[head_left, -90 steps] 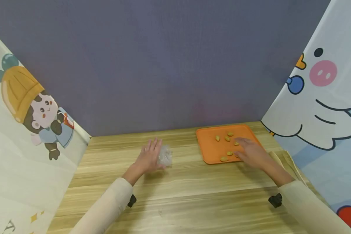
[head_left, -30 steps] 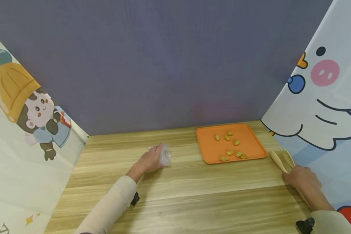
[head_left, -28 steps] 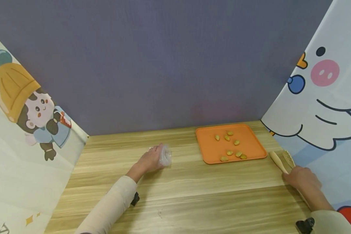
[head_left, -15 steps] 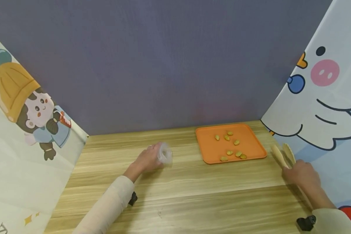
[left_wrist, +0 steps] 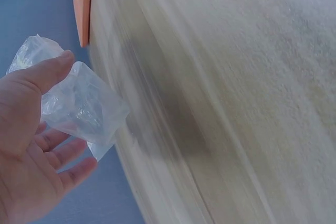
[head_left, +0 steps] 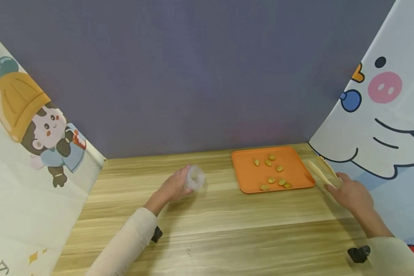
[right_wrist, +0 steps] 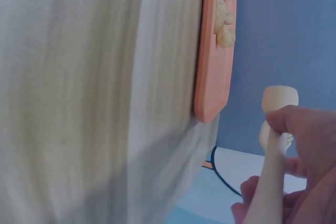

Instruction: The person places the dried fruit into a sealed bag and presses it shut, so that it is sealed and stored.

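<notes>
My left hand grips a clear plastic bag left of the table's middle, its round mouth facing up. In the left wrist view the thumb lies over the crinkled bag with the other fingers behind it. On the right, my right hand holds a pair of beige tongs whose two arms stand apart, tips beside the orange tray. The right wrist view shows the thumb on one arm of the tongs. Several small yellow-brown oval pieces lie scattered on the tray.
Everything stands on a wood-grain table. A dark grey panel rises behind it. Printed cloths flank both sides, a cartoon child on the left one and a white cartoon figure on the right one.
The right hand has left the tray, taken hold of the tongs, lifted them and brought them toward the tray. The left hand has gone from lying by the bag to gripping and tilting it up.
</notes>
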Available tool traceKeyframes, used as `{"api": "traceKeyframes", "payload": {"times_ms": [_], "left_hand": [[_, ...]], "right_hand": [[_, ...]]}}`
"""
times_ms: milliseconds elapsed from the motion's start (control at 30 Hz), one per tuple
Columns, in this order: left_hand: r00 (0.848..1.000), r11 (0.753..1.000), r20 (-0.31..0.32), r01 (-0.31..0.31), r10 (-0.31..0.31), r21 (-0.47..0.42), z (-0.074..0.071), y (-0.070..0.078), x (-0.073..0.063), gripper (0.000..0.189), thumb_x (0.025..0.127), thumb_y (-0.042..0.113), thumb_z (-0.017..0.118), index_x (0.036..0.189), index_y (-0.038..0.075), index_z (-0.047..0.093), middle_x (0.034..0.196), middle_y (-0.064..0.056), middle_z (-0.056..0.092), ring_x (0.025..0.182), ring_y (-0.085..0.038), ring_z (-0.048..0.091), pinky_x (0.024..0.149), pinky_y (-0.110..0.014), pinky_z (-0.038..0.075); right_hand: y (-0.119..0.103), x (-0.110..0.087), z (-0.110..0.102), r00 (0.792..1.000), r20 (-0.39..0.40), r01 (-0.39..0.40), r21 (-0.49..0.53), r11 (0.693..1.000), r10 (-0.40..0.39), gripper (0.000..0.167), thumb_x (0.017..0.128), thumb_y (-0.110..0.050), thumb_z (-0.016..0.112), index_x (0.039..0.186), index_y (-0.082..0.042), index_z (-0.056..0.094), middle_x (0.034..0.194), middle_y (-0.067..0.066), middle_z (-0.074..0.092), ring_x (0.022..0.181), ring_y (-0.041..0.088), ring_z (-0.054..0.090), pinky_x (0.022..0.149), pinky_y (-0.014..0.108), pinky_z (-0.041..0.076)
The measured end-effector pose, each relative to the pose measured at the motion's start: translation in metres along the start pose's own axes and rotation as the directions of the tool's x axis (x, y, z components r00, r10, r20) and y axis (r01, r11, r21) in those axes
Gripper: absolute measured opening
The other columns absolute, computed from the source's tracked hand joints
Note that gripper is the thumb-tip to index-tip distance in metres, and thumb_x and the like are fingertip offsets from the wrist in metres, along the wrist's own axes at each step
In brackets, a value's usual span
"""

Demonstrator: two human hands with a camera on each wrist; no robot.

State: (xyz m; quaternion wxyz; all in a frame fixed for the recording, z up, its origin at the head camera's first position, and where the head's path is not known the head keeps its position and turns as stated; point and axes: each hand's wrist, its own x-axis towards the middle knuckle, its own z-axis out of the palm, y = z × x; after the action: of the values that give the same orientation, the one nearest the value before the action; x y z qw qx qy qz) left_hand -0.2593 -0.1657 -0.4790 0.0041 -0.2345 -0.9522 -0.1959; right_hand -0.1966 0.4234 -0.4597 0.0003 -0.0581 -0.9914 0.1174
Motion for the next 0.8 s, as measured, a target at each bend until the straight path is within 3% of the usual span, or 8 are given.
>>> {"api": "traceKeyframes", "payload": {"times_ms": [133,333,467,567,667,800], "left_hand": [[1.000,0.999,0.005,0.016,-0.016,-0.028,-0.002,0.004,0.000,0.098,0.083,0.027,0.085,0.157,-0.003,0.027,0.149,-0.028,0.049,0.133,-0.044,0.053,0.111,-0.056,0.046],[1.000,0.996,-0.016,0.010,-0.012,-0.083,-0.002,0.006,-0.001,0.099,0.081,0.023,0.087,0.157,-0.001,0.027,0.151,-0.027,0.048,0.135,-0.044,0.051,0.112,-0.058,0.045],[0.999,0.989,-0.039,-0.006,0.000,-0.145,0.001,0.009,-0.002,0.101,0.080,0.020,0.087,0.158,-0.001,0.027,0.152,-0.026,0.046,0.137,-0.044,0.050,0.113,-0.059,0.043],[0.999,0.983,-0.046,-0.022,0.014,-0.182,0.003,0.011,-0.004,0.102,0.080,0.019,0.087,0.158,0.000,0.026,0.154,-0.025,0.044,0.138,-0.042,0.048,0.114,-0.058,0.042],[0.999,0.978,-0.049,-0.033,0.023,-0.204,0.005,0.011,-0.006,0.102,0.080,0.018,0.087,0.159,0.000,0.024,0.156,-0.025,0.042,0.139,-0.042,0.048,0.115,-0.058,0.042],[0.998,0.972,-0.054,-0.028,0.016,-0.233,0.006,0.012,-0.008,0.102,0.080,0.018,0.087,0.159,-0.001,0.024,0.156,-0.025,0.042,0.138,-0.042,0.049,0.114,-0.058,0.043]], "right_hand": [[-0.007,0.004,-0.003,0.999,-0.009,0.041,-0.009,0.999,-0.041,0.080,0.101,-0.055,0.052,0.146,0.009,0.037,0.118,0.049,0.053,0.102,0.062,0.055,0.064,0.063,0.051],[-0.022,0.013,-0.004,0.984,-0.098,0.151,-0.004,0.988,-0.151,0.077,0.099,-0.053,0.058,0.142,0.010,0.048,0.110,0.045,0.060,0.094,0.058,0.060,0.064,0.062,0.051],[-0.031,0.019,-0.004,0.960,-0.166,0.229,0.015,0.973,-0.224,0.065,0.096,-0.045,0.067,0.127,0.012,0.059,0.091,0.029,0.069,0.074,0.040,0.064,0.060,0.054,0.051],[-0.037,0.021,-0.005,0.928,-0.217,0.308,-0.011,0.951,-0.303,0.059,0.093,-0.039,0.073,0.119,0.012,0.064,0.090,0.025,0.071,0.071,0.035,0.065,0.061,0.053,0.053],[-0.040,0.022,-0.007,0.909,-0.192,0.367,-0.051,0.929,-0.370,0.061,0.093,-0.039,0.073,0.125,0.012,0.063,0.103,0.030,0.073,0.081,0.043,0.069,0.071,0.058,0.056],[-0.042,0.026,-0.008,0.905,-0.080,0.410,-0.096,0.907,-0.418,0.066,0.096,-0.045,0.067,0.133,0.009,0.060,0.121,0.034,0.067,0.104,0.052,0.065,0.085,0.064,0.053]]}}
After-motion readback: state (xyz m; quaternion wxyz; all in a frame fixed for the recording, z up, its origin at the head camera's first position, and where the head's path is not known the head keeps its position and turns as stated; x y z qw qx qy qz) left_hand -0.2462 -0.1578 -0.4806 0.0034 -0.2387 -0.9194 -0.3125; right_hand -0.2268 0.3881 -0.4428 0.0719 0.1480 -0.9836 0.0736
